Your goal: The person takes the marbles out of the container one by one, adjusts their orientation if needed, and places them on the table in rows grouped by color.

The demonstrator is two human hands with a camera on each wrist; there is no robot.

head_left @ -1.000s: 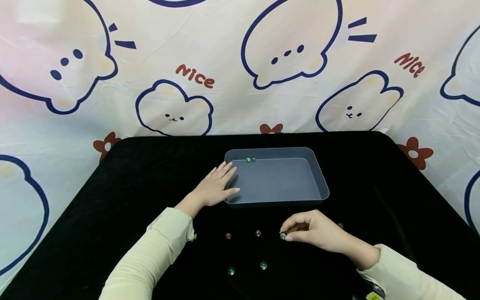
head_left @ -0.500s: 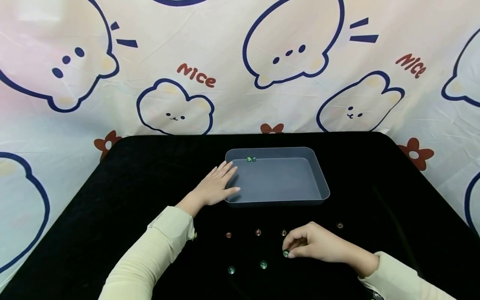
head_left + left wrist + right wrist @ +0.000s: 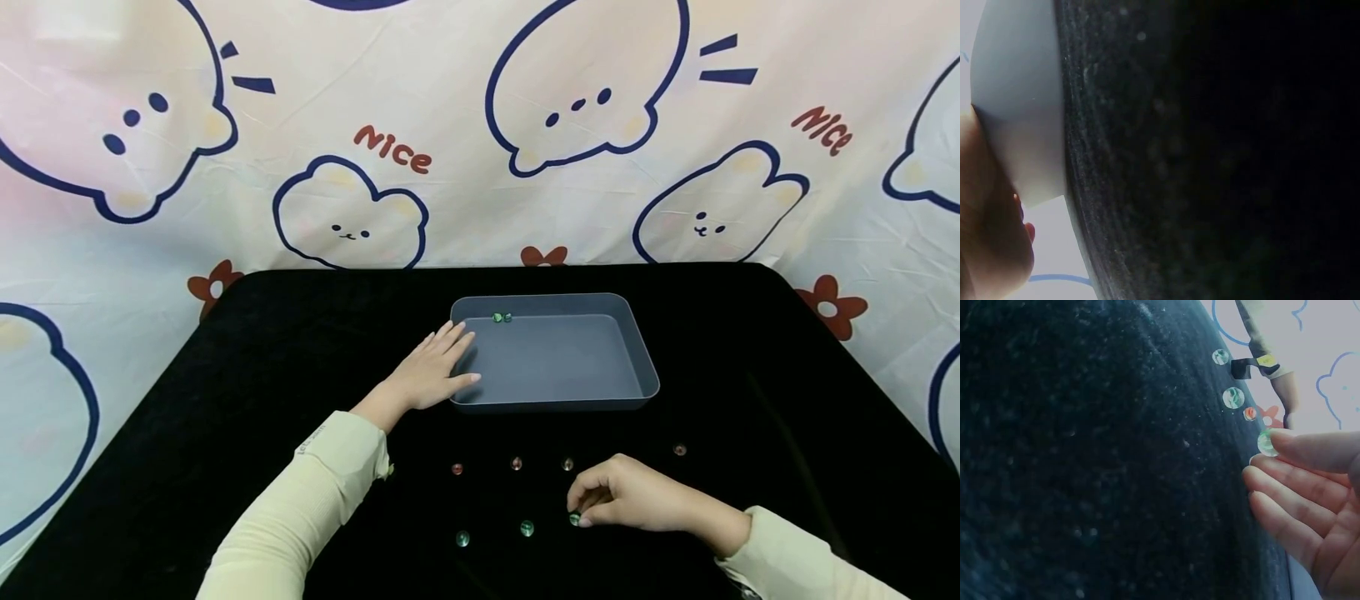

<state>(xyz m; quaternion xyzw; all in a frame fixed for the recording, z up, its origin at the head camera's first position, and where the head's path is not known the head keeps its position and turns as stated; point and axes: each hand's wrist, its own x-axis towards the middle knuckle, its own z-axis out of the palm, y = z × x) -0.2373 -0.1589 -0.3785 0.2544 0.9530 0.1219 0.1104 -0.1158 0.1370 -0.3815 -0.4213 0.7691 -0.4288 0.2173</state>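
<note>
My right hand (image 3: 630, 496) pinches a green-swirled glass marble (image 3: 575, 518) between thumb and fingertips, low over or on the black cloth. In the right wrist view the thumb covers part of this marble (image 3: 1266, 444). Left of it lie two more green marbles (image 3: 527, 528). A row of reddish marbles (image 3: 516, 463) lies farther back. With fingers spread and straight, my left hand (image 3: 423, 372) rests on the left rim of a grey rectangular tray (image 3: 555, 358). Two green marbles (image 3: 502, 317) sit together in the tray's far left part.
Black cloth (image 3: 300, 333) covers the table. A lone reddish marble (image 3: 679, 450) lies to the right, beyond my right wrist. A printed curtain (image 3: 465, 208) hangs behind the table. In the left wrist view the tray's side (image 3: 1029, 94) stands beside the hand.
My right hand has moved toward me with the green marble, bringing it near the front row of green marbles. A reddish marble behind it now shows. The left hand stays on the tray.
</note>
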